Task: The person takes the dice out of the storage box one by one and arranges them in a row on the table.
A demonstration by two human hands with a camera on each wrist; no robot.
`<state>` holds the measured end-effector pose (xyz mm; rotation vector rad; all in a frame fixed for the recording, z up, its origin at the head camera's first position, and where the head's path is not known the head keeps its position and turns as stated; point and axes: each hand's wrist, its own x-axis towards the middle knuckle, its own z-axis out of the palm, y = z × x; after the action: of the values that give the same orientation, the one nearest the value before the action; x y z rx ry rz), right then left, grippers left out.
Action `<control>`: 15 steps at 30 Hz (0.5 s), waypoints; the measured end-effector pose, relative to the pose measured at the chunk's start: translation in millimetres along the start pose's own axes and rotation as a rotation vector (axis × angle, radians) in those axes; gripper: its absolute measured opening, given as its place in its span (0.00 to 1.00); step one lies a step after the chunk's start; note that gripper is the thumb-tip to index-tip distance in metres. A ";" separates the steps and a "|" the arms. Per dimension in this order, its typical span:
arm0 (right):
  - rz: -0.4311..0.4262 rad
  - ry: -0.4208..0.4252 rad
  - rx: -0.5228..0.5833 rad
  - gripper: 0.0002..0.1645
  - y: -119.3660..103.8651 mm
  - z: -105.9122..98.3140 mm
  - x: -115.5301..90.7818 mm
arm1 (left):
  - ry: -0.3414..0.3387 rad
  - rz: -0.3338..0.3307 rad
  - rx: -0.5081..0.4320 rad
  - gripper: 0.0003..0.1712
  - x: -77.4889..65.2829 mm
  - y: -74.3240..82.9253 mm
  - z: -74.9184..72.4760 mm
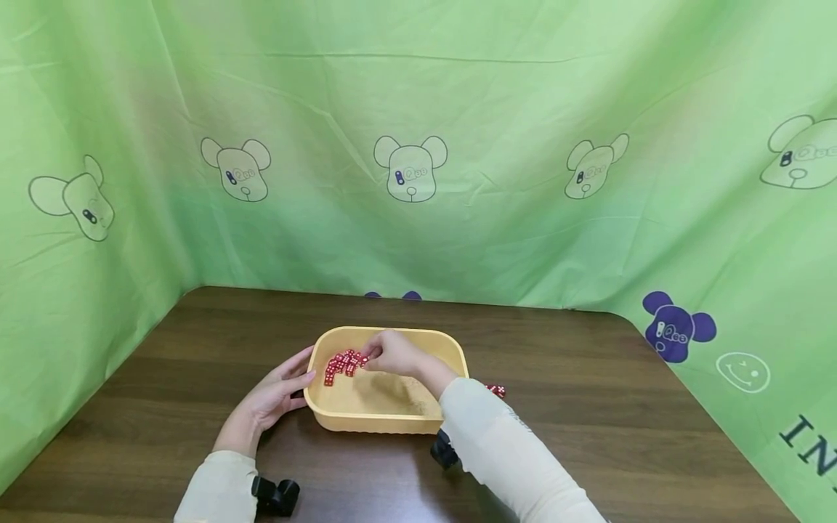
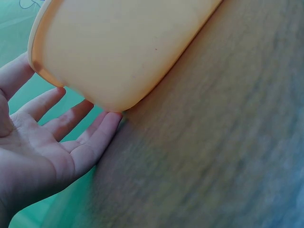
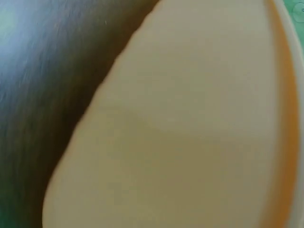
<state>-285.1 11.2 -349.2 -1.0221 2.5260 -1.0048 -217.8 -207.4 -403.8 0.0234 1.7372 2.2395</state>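
A yellow plastic bin (image 1: 375, 423) sits on the table, with several red dice (image 1: 340, 363) with white pips clustered at its left end. My left hand (image 1: 281, 388) touches the bin's left end, thumb near the rim. In the left wrist view, the left hand's extended fingertips (image 2: 111, 116) rest against the outer wall of the bin (image 2: 118, 47). Reaching over the front wall, my right hand (image 1: 395, 354) is inside the bin, thumb and fingers pinching a red die (image 1: 365, 361) at the cluster's right edge. The right wrist view shows only the bin's outer side (image 3: 180, 118).
More red dice (image 1: 498, 390) lie on the wooden table (image 1: 569, 450) right of the bin, partly hidden behind the right sleeve. A green printed cloth (image 1: 418, 240) hangs behind the table and along both sides. Black wrist cameras (image 1: 276, 497) are worn on both arms.
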 end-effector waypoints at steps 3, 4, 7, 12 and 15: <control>-0.022 0.014 -0.014 0.05 0.6 -9.5 -6.3 | -0.003 0.000 -0.003 0.34 -0.1 0.2 0.3; -0.026 0.019 -0.013 0.05 0.7 -12.6 -8.4 | -0.004 0.001 -0.003 0.34 -0.2 0.2 0.3; -0.021 0.029 -0.004 0.03 2.4 -21.6 -15.2 | -0.003 0.001 -0.003 0.34 -0.3 0.4 0.2; 0.021 0.053 0.014 0.04 11.0 -35.2 -27.3 | -0.005 -0.001 -0.005 0.33 -0.4 0.6 0.7; 0.022 0.081 0.017 0.06 19.1 -43.7 -34.6 | -0.008 0.002 -0.005 0.33 -0.8 0.4 0.7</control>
<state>-289.3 67.1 -331.2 -0.9650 2.5822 -1.0806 -217.0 -207.0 -403.1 0.0327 1.7281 2.2428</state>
